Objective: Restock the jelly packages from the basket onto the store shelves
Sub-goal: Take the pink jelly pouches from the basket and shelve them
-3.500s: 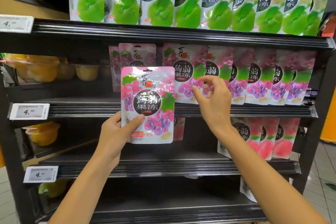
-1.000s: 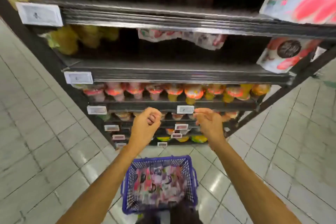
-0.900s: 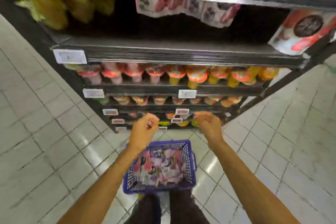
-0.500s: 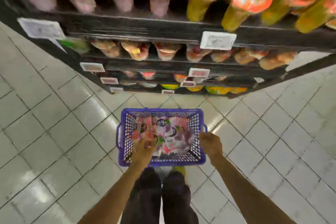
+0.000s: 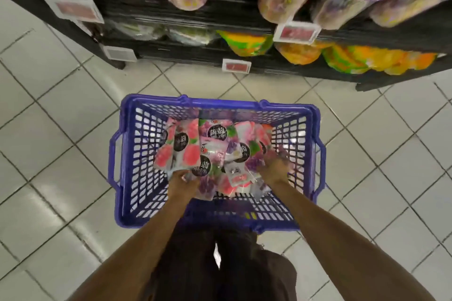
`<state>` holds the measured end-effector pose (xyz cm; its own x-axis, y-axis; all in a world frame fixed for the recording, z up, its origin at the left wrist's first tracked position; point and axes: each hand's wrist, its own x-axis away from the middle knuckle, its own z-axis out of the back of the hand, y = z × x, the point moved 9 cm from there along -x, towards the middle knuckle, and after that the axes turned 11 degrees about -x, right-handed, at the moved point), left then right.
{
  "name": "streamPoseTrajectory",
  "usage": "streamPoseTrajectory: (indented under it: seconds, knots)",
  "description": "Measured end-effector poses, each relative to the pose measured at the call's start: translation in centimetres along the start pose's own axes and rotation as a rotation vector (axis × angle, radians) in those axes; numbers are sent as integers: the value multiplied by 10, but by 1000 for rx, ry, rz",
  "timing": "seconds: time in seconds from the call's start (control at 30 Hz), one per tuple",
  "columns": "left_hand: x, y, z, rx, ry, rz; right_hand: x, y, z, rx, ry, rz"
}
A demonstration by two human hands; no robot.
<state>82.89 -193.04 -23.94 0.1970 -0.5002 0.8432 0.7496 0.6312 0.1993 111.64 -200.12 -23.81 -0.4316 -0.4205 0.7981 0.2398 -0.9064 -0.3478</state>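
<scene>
Head view, steeply down over basket (image 5: 220, 103)

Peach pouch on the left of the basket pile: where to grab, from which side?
I'd pinch the near edge of the peach pouch from above. It lies face up atop the pile, that edge by the left hand; the basket wall blocks the left side.

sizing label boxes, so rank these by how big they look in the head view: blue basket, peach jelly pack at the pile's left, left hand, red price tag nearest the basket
1. blue basket
2. peach jelly pack
3. left hand
4. red price tag, as wide as the hand but flatter, and farther away
</scene>
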Motion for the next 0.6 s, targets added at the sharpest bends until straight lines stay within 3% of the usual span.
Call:
streamPoseTrajectory:
  seconds: [0.17,0.27,0.4,0.6]
  knots:
    - [-25,-12,-28,-19,-10,-6,-24,2,-31,71,-13,-59]
    - [-25,-15,-30,-48,12,-16,-24,7,-45,-52,-58,-107]
    - [-27,-15,-24,-260,37,-31,-14,10,-48,-160,-73,-139]
    - [-35,-31,-32,-114,-89,27,-10,33,-39,-277,-54,-249]
